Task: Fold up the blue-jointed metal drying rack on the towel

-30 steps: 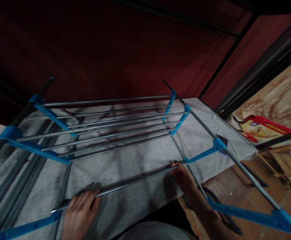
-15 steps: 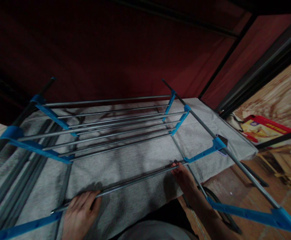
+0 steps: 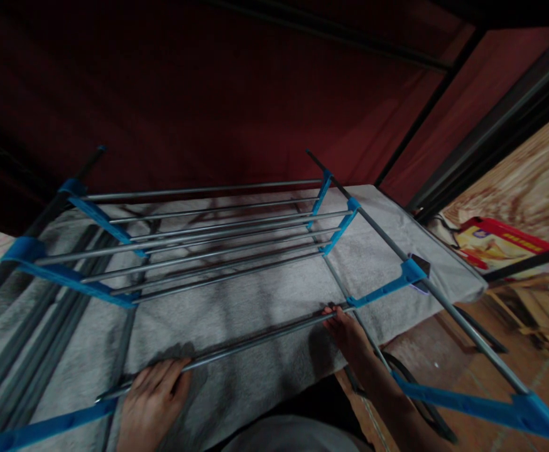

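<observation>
A thin metal tube (image 3: 255, 339) runs across the front of a rack made of metal rods and blue plastic brackets. My left hand (image 3: 154, 398) is closed over the tube toward its left end, which sits near a blue bracket (image 3: 53, 428). Near the other end, my right hand (image 3: 343, 326) grips the tube with fingers and thumb. That end meets the tip of a right-hand blue bracket (image 3: 382, 290); whether it is seated there I cannot tell. Behind, several rods (image 3: 227, 233) span between other blue brackets. A long side pole (image 3: 382, 231) carries the right brackets.
Grey cloth (image 3: 274, 285) covers the surface under the rack. Several loose dark tubes (image 3: 43, 339) lie at the left. A dark red wall (image 3: 208, 107) stands behind. To the right are a red and yellow box (image 3: 505, 242) and a wooden crate (image 3: 543, 314) on the tiled floor.
</observation>
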Demonstrator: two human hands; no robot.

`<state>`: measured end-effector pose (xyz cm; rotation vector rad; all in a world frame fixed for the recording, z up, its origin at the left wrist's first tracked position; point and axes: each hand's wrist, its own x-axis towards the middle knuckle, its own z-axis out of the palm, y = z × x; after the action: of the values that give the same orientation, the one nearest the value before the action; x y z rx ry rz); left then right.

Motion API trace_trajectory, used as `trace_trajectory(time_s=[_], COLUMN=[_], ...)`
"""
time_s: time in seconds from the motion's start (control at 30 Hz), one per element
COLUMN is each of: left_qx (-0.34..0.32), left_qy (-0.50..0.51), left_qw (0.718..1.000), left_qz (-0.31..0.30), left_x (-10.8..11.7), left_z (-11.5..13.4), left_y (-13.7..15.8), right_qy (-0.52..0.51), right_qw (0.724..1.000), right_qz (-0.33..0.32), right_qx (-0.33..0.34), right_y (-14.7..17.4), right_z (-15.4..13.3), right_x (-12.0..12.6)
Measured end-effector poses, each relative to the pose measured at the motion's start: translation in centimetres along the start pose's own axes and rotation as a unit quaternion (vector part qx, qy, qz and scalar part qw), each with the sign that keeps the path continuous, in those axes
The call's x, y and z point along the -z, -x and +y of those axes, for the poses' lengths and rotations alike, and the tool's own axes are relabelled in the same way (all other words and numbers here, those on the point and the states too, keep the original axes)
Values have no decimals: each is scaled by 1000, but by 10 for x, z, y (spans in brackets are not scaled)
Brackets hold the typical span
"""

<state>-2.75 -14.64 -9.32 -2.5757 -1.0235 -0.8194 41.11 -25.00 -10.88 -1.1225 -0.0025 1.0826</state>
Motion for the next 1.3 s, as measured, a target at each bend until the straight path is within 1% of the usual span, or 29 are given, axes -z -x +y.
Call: trace_trajectory(time_s=[0.27, 0.43, 0.6, 0.87, 0.97, 1.13, 1.2, 1.3], left_qx=[-2, 3, 1, 5, 4, 15, 21, 32], left_qy=[-12, -9, -5, 5, 5, 1, -5, -21], left_qw=[1000, 1000, 1000, 1000, 1000, 1000, 1000, 999], left_qz=[-3, -9, -5, -10, -10, -18, -16, -27], left_x=[2, 1, -3, -3, -1, 0, 0, -1], left_z=[0, -1, -3, -2, -1, 2, 4, 7], left_y=[-1, 0, 3, 2, 1, 0, -1, -1], right_qy=[22, 14, 23, 14, 12, 34, 51, 72], right_qw=[999, 1000, 999, 999, 999, 999, 998, 995], right_qz=[-10, 4, 1, 28, 17, 18, 17, -8], right_qx=[-25, -22, -28, -35, -45, -33, -44, -64], right_y=[2, -2, -2, -4, -5, -8, -8, -9], right_z=[-10, -8, -8, -10, -11, -8, -8, -7], right_x=[-2, -1, -1, -4, -4, 1, 4, 8])
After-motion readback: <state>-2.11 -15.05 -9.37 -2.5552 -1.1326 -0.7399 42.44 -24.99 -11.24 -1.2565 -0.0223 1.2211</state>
